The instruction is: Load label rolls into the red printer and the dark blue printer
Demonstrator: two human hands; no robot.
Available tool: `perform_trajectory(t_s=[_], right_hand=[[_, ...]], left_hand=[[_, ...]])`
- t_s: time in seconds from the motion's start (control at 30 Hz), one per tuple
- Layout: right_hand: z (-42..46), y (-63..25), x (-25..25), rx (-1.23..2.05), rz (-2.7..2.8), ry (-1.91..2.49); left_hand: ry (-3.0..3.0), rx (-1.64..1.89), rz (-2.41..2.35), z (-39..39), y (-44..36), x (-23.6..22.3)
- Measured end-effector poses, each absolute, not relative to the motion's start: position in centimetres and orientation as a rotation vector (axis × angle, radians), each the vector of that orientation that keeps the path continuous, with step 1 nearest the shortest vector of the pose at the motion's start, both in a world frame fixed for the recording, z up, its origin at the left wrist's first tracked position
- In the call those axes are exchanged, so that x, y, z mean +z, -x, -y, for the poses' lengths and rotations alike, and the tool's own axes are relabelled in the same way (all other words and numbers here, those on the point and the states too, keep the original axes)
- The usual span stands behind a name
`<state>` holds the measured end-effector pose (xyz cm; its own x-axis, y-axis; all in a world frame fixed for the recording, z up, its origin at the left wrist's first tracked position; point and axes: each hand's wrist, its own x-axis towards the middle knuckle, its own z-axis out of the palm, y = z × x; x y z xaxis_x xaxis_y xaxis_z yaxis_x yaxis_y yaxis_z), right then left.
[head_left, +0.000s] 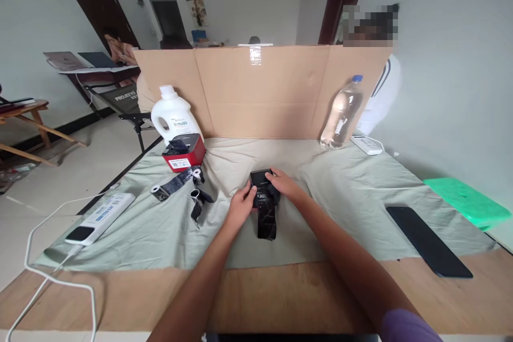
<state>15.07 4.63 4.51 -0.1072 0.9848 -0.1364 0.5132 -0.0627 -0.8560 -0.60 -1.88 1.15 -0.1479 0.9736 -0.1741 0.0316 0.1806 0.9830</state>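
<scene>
At the middle of the cloth, a small black boxy device (261, 177) sits between my two hands. A strip of shiny black film (266, 222) hangs from its near side onto the cloth. My left hand (241, 204) is closed on the device's left side, thumb on top. My right hand (282, 184) grips its far right corner, with the fingertips partly hidden. To the left lie a black film strip (178, 181) wound on two white-cored rolls and a loose piece of black film with a core (196, 203). Behind them stands a red box with a black top (186, 154).
A white jug (174, 112) and a water bottle (342, 112) stand before a cardboard screen (260, 91). A white power strip (100, 219) with a cable lies left; a black phone (428, 240) and green container (467, 200) are right. People sit beyond the screen.
</scene>
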Motion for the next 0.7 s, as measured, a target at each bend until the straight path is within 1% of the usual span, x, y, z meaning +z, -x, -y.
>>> perform_trajectory(t_s=[0.07,0.17,0.3,0.37,0.53,0.7], right_hand=[[-5.3,-16.4,4.8,1.119,1.539,1.579],[-7.2,-20.2,5.3,1.035,1.37,1.531],[-9.8,-28.1,5.5,0.858,1.136,1.403],[-10.7,-32.2,5.2,0.809,1.045,1.337],[-11.7,-39.6,3.3,0.76,0.886,1.337],[-12.3,-43.3,0.9,0.747,0.923,1.426]], left_hand=[[-1.051,1.162,-1.427,0.5,-0.5,2.1],[-1.099,1.139,-1.36,-2.5,-4.1,4.1],[-1.226,1.05,-1.226,-7.0,-12.2,6.1],[-1.191,0.991,-1.122,-8.8,-16.7,6.5],[-1.102,0.937,-0.97,-11.7,-25.5,5.4],[-1.127,0.849,-1.025,-13.5,-29.7,3.1]])
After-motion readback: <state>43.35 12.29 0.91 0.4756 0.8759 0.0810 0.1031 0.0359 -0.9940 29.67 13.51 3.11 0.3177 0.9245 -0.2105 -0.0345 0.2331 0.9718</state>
